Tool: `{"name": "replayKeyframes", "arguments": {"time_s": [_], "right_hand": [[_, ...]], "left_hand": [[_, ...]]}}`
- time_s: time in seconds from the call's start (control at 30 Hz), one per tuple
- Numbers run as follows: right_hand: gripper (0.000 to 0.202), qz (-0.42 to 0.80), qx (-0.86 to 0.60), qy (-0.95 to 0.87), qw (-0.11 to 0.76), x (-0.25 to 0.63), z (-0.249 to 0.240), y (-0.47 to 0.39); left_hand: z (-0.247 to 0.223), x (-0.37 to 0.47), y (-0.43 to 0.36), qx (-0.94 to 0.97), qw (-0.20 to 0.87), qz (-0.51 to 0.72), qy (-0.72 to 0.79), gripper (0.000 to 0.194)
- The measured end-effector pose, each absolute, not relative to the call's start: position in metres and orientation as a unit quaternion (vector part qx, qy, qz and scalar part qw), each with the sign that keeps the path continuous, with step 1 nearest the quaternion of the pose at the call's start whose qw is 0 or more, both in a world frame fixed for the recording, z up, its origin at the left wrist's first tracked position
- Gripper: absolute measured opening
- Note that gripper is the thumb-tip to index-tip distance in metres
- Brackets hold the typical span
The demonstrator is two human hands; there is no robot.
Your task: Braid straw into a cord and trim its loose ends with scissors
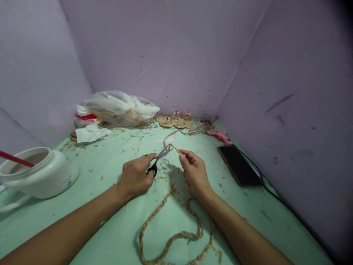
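Note:
My left hand (138, 173) is closed round the black handles of a pair of scissors (163, 152). The blades are parted and point away to the right, with a thin strand of braided natural-fibre rope between or against them near the tips. In a pinch between thumb and fingers, my right hand (195, 171) holds this braided rope (176, 148) just right of the blades. One length of it runs back toward the wall. A thicker braided length (156, 211) loops over the table below my hands and passes under my right forearm.
Woven round pieces (179, 123) with red beads lie by the back wall, beside a plastic bag (121, 108). A pink glue gun (220, 137) and a phone (241, 165) with a black cable sit right. A white pot (38, 173) stands left. Fibre scraps dot the green table (110, 228).

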State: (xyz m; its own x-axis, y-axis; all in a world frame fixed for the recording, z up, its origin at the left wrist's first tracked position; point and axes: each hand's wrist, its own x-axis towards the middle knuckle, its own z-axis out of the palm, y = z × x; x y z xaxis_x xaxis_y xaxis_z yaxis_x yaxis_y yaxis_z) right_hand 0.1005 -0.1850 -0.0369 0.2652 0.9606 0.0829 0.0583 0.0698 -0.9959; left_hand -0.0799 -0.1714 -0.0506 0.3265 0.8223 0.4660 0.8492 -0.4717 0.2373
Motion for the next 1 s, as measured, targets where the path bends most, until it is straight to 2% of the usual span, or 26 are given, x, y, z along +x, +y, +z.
{"name": "replayKeyframes", "arguments": {"time_s": [0.1,0.2,0.4,0.5,0.73,1.0], "right_hand": [[0.025,0.314,-0.581,-0.518,0.544,0.103,-0.040,-0.184],[0.023,0.322,-0.597,-0.507,0.531,0.103,-0.039,-0.183],[0.016,0.595,-0.512,-0.330,0.525,0.098,-0.027,-0.185],[0.014,0.657,-0.467,-0.306,0.507,0.097,-0.024,-0.187],[0.008,0.676,-0.434,-0.337,0.491,0.091,-0.028,-0.192],[0.012,0.644,-0.450,-0.386,0.483,0.086,-0.028,-0.196]], "left_hand": [[-0.052,-0.080,-0.171,-0.815,0.026,-0.272,-0.512,0.044],[-0.053,-0.081,-0.170,-0.820,0.030,-0.277,-0.500,0.045],[-0.051,-0.081,-0.173,-0.851,0.072,-0.235,-0.463,0.047],[-0.050,-0.080,-0.174,-0.855,0.079,-0.222,-0.462,0.049],[-0.049,-0.080,-0.174,-0.863,0.082,-0.200,-0.457,0.050],[-0.046,-0.078,-0.180,-0.861,0.064,-0.192,-0.468,0.053]]}}
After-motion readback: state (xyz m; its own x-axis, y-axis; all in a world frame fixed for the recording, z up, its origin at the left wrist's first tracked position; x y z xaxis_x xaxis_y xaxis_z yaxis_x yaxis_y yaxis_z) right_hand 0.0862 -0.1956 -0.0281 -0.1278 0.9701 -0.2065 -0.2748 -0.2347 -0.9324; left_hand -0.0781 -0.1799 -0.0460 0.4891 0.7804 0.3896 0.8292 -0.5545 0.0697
